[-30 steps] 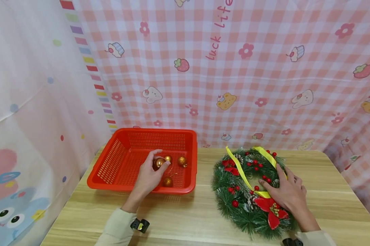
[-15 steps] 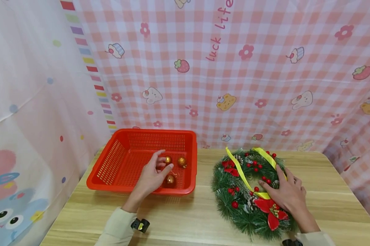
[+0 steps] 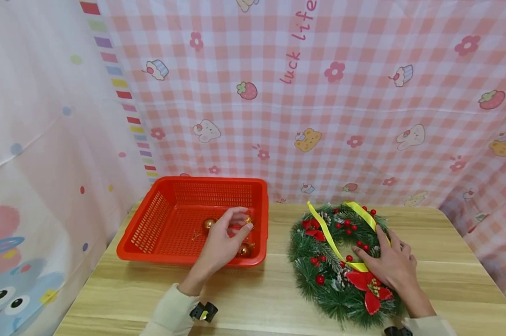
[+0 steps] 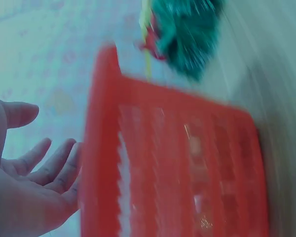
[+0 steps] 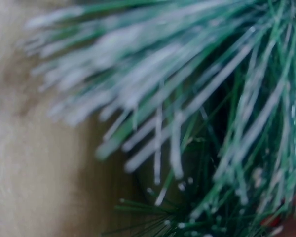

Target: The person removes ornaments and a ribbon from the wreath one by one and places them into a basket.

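Note:
In the head view my left hand [image 3: 221, 242] hovers over the right part of a red plastic basket [image 3: 169, 257], its fingers loosely bent. A glittery gold Christmas ball [image 3: 249, 220] shows just past its fingertips. One shiny gold ball [image 3: 209, 224] lies to the left of the hand, and another shiny ball [image 3: 243, 250] sits under the thumb side. The left wrist view shows nothing between thumb and fingers. My right hand [image 3: 393, 266] grips the right side of a green Christmas wreath [image 3: 334, 298], with the thumb toward the hole and the other fingers over the outer edge.
A yellow ribbon [image 3: 326, 228] lies across the wreath, which carries red berries and a red poinsettia [image 3: 372, 291]. Basket and wreath stand apart on a wooden table [image 3: 253, 298]. A pink checked cloth [image 3: 278, 112] hangs behind it.
My left hand has moved right inside the basket, away from the shiny ball that was at its fingers. The gold balls have shifted about. My right hand keeps its place on the wreath.

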`<state>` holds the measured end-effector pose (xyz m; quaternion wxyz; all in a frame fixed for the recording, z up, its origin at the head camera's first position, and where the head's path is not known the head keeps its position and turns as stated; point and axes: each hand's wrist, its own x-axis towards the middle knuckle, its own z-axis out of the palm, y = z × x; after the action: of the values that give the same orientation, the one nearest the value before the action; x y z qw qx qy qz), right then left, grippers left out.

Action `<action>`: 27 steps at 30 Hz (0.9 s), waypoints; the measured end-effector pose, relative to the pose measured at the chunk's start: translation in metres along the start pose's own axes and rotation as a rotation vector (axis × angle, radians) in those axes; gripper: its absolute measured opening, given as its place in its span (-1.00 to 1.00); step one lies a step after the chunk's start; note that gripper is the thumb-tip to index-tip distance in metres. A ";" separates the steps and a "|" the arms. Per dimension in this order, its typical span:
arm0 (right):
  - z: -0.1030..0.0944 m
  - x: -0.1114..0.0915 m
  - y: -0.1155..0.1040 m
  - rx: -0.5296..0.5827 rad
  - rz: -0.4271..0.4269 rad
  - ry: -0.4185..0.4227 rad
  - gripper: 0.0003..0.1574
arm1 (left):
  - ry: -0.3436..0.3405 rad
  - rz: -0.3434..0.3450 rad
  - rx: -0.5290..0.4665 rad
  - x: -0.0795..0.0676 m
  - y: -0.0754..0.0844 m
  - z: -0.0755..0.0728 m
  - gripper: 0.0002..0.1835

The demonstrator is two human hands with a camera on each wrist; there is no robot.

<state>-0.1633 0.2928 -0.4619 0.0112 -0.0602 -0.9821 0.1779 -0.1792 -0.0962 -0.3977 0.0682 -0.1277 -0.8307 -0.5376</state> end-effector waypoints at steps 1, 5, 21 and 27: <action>0.000 0.000 0.000 0.001 0.001 -0.001 0.28 | -0.017 0.011 -0.017 -0.001 0.006 0.006 -0.67; 0.000 0.000 0.001 0.008 0.006 0.000 0.29 | -0.099 0.039 -0.057 -0.004 0.027 0.031 -0.69; 0.001 0.002 0.001 0.005 0.006 0.026 0.30 | -0.376 0.093 -0.124 -0.006 0.042 0.132 -0.73; 0.000 0.001 0.001 0.005 0.006 0.032 0.30 | -0.396 0.101 -0.079 -0.002 0.040 0.155 -0.69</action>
<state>-0.1641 0.2936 -0.4626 0.0264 -0.0662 -0.9812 0.1793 -0.1620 0.0598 -0.4273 -0.0746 -0.2749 -0.7987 -0.5299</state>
